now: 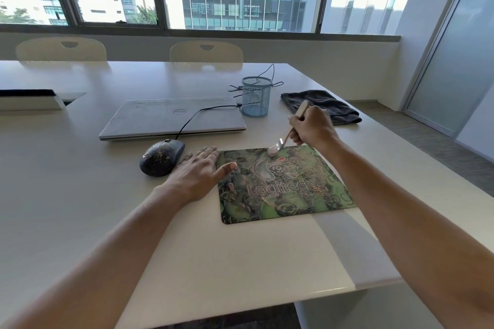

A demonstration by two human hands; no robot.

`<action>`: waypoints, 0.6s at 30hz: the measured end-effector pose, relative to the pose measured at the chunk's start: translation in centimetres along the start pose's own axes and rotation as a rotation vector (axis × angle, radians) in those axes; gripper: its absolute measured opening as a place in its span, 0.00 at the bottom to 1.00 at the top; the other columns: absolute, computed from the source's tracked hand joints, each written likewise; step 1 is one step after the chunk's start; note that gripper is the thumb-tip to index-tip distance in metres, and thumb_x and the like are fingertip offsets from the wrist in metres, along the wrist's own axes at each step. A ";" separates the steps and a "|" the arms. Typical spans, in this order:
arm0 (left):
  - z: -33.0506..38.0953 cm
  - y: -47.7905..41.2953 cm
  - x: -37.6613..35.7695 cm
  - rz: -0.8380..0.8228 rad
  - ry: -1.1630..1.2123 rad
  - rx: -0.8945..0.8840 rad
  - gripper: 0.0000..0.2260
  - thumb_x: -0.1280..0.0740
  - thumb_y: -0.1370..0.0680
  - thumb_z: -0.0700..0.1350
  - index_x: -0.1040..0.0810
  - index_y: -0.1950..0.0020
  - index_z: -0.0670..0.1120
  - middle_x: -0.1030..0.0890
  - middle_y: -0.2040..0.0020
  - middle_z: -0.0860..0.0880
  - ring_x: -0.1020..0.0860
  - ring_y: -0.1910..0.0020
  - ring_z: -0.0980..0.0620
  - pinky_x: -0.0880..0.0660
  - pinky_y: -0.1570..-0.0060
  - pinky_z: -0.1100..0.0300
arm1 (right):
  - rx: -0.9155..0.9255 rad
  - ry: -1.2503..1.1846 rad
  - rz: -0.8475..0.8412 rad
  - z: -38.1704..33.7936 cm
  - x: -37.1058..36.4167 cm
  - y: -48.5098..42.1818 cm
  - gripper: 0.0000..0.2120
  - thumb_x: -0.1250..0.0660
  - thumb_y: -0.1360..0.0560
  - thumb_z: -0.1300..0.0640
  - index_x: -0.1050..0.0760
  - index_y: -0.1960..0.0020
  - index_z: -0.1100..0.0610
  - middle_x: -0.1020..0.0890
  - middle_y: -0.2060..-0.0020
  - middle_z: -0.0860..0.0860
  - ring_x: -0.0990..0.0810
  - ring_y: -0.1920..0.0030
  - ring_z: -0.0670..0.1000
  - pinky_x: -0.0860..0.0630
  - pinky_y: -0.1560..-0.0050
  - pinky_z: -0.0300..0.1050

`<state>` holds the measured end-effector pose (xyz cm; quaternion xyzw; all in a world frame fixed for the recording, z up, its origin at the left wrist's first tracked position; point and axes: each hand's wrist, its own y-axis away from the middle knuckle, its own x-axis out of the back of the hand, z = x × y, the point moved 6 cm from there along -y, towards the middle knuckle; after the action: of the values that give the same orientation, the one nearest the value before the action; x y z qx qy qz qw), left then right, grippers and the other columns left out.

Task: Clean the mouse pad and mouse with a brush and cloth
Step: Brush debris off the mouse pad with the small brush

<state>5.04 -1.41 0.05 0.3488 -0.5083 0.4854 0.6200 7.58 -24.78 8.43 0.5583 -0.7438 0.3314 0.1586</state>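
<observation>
The white tabletop [213, 248] carried a green patterned rectangular mouse pad [283, 187], speckled with crumbs, lying between the hands; the left hand [197, 171] lay flat and released at its left edge, thumb on the pad; the right hand [311, 125] was clenched round a pale-handled small brush [278, 147], bristles touching the pad's far edge; a black wired mouse [161, 157], also crumbed, sat just left of the left hand; a dark grey folded cloth [320, 105] lay beyond the right hand; a hard stroke would likely scatter crumbs onto the tabletop, and a lifted thumb could let the pad slide.
</observation>
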 end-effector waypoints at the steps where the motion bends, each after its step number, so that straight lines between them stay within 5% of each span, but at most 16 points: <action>1: 0.0 0.0 0.0 -0.002 0.004 0.001 0.37 0.55 0.26 0.68 0.47 0.24 0.46 0.47 0.23 0.50 0.51 0.24 0.55 0.55 0.27 0.56 | 0.016 0.077 0.027 0.0 0.7 -0.2 0.13 0.37 0.23 0.59 0.24 0.50 0.70 0.19 0.65 0.59 0.25 0.82 0.39 0.25 0.76 0.31; 4: 0.1 0.0 0.0 -0.005 0.013 0.003 0.36 0.54 0.25 0.67 0.47 0.24 0.46 0.47 0.23 0.50 0.51 0.24 0.55 0.55 0.27 0.56 | 0.074 0.176 0.076 -0.8 1.4 -0.6 0.13 0.38 0.22 0.58 0.23 0.51 0.70 0.17 0.62 0.62 0.21 0.75 0.48 0.22 0.72 0.36; 11: 0.2 0.1 0.1 -0.005 0.012 -0.002 0.35 0.54 0.25 0.67 0.47 0.24 0.47 0.47 0.23 0.49 0.50 0.24 0.55 0.54 0.26 0.55 | 0.034 -0.160 -0.033 -1.2 -1.8 0.2 0.14 0.36 0.23 0.58 0.24 0.49 0.71 0.21 0.72 0.54 0.25 0.82 0.40 0.25 0.76 0.31; 18: 0.0 0.0 0.1 -0.006 0.007 0.002 0.37 0.56 0.27 0.68 0.47 0.24 0.47 0.47 0.23 0.50 0.51 0.24 0.55 0.54 0.26 0.55 | -0.033 0.075 0.028 2.2 2.8 -0.8 0.15 0.37 0.22 0.58 0.24 0.50 0.72 0.20 0.67 0.58 0.27 0.83 0.39 0.25 0.76 0.30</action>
<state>5.03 -1.40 0.11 0.3492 -0.5045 0.4854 0.6229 7.71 -28.42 8.81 0.5322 -0.7506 0.3421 0.1906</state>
